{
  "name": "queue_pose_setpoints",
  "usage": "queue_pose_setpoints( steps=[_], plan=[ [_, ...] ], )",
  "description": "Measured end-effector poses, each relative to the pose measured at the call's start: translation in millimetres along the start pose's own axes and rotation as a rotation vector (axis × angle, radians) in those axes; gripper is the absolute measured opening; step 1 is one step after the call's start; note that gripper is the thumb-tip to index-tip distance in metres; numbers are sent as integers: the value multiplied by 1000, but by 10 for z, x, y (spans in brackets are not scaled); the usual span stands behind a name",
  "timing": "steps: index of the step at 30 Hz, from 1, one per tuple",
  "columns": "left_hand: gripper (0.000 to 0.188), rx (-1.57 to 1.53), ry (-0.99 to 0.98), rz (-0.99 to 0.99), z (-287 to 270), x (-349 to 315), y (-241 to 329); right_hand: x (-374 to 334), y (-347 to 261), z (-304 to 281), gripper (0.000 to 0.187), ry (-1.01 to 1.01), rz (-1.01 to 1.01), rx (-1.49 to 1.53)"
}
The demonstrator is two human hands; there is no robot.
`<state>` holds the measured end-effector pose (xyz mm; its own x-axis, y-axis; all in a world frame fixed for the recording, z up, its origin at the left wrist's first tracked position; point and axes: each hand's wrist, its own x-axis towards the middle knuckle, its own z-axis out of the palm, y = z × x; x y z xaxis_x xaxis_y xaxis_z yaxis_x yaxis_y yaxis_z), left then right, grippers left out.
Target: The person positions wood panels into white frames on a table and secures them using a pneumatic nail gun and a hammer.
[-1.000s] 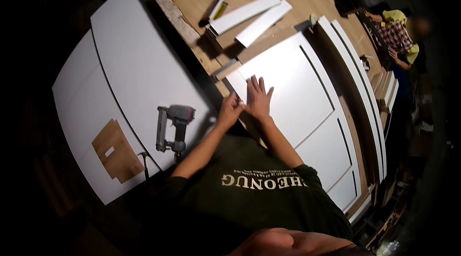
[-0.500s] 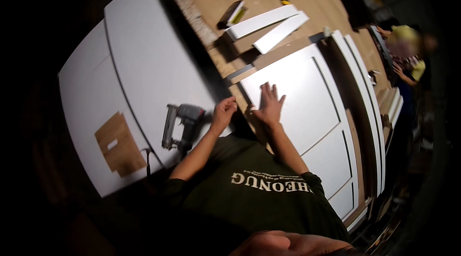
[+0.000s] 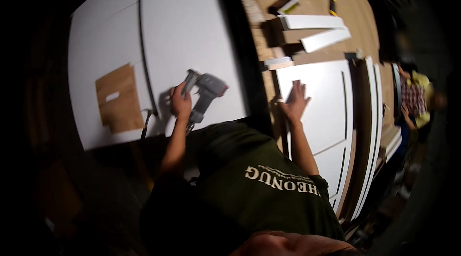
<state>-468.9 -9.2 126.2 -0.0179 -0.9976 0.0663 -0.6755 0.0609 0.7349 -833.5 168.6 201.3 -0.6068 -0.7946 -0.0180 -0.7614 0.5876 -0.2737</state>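
My left hand (image 3: 181,103) is closed around the slim magazine of a grey pneumatic nail gun (image 3: 207,90). The gun lies over a large white board (image 3: 192,20) on the left side, its dark handle slanting toward me. To the right, my right hand (image 3: 295,102) rests on a white panel with dark grooves (image 3: 322,107). Its fingers are spread flat near the panel's left edge, with the thumb by the rim.
Brown cardboard (image 3: 120,100) and a hammer (image 3: 148,120) lie on the left board. White strips (image 3: 326,40), a small box (image 3: 286,4) and a yellow-black tool (image 3: 332,4) occupy the right bench. Long boards (image 3: 369,145) stand beside the panel. Another person (image 3: 415,95) works far right.
My left hand has left the panel's edge and moved left to the nail gun, which has turned slightly. The right hand stays on the panel. The whole view has shifted.
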Motion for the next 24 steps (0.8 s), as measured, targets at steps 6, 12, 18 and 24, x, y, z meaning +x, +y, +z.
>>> queue_pose_setpoints(
  steps=[6,12,18,24],
  plan=[
    [35,296,342,-454,-421,-365,-1715,-60,-47,24,87,12,-37,-53],
    [40,837,188,-453,-905,-868,-2925,65,-19,96,90,-2,-69,18],
    [20,1070,-149,-422,-723,-333,-2459,-127,-101,-235,85,-104,52,-36],
    [24,1051,-14,-127,-676,-171,-3579,-211,-224,-39,82,49,150,94]
  ],
)
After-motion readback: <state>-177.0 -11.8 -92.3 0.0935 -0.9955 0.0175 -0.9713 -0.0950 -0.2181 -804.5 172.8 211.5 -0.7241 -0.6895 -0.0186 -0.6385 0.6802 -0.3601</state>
